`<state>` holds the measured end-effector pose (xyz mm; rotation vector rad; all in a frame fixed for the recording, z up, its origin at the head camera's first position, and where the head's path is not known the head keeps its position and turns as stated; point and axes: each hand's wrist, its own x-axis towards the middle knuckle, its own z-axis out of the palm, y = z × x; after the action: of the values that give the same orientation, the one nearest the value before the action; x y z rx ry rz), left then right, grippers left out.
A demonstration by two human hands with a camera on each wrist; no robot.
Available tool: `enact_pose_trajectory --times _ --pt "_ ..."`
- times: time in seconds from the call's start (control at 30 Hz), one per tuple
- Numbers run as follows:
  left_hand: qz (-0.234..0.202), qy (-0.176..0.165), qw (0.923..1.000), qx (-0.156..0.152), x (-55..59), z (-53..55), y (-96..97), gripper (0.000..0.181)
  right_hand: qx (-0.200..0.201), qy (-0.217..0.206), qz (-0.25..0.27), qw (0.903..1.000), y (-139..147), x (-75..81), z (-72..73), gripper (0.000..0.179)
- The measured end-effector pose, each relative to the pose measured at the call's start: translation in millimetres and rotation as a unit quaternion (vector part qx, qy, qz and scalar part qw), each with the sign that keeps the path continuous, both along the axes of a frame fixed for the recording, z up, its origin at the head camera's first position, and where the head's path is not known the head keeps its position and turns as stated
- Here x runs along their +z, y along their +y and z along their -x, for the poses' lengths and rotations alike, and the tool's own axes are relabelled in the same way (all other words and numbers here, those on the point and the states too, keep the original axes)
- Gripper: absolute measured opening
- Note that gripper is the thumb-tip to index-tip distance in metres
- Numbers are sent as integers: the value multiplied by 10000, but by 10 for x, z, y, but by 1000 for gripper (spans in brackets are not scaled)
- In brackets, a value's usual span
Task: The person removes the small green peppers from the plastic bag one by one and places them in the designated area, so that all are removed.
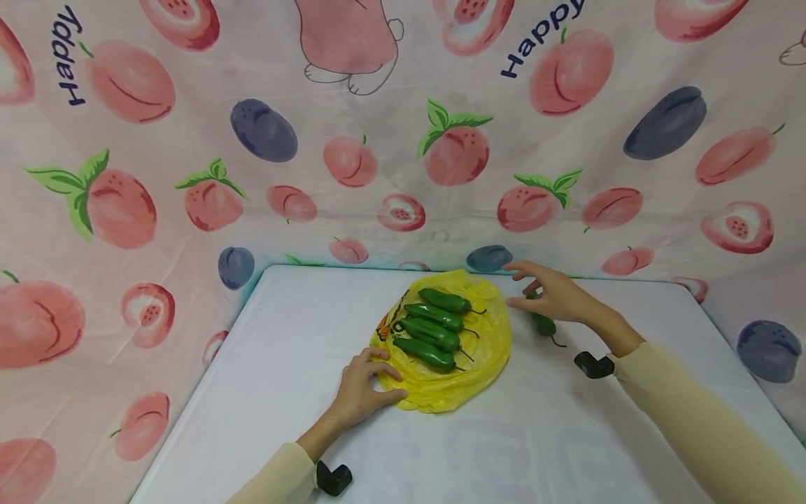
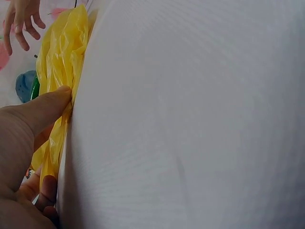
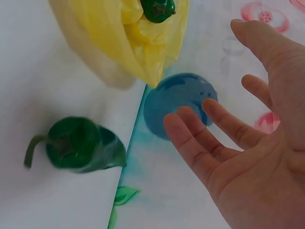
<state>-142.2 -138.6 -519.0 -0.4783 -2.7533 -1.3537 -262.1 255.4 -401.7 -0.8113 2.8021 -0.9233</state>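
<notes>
Several green chili peppers (image 1: 431, 333) lie side by side in an opened yellow plastic bag (image 1: 494, 350) on the table. My left hand (image 1: 365, 385) holds the bag's near left rim, its thumb on the outer side and its fingers curved over the plastic. In the left wrist view the thumb (image 2: 47, 107) touches the crinkled bag (image 2: 64, 52). One more pepper (image 1: 543, 325) lies on the table right of the bag, partly hidden by my right hand (image 1: 550, 294). That hand hovers with spread, loosely bent fingers, holding nothing; the right wrist view shows the pepper (image 3: 78, 145) apart from it.
The white table (image 1: 302, 315) ends at the back and sides against a hanging cloth (image 1: 378, 126) printed with peaches and blue plums. Black wrist cameras sit on both sleeves, one at the left (image 1: 334, 478) and one at the right (image 1: 594, 365).
</notes>
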Motion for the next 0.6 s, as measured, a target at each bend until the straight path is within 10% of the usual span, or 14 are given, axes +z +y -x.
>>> enact_pose_trajectory --times 0.6 --pt "-51 -3 10000 -56 10 -1 -15 20 340 43 114 9993 -455 -18 180 65"
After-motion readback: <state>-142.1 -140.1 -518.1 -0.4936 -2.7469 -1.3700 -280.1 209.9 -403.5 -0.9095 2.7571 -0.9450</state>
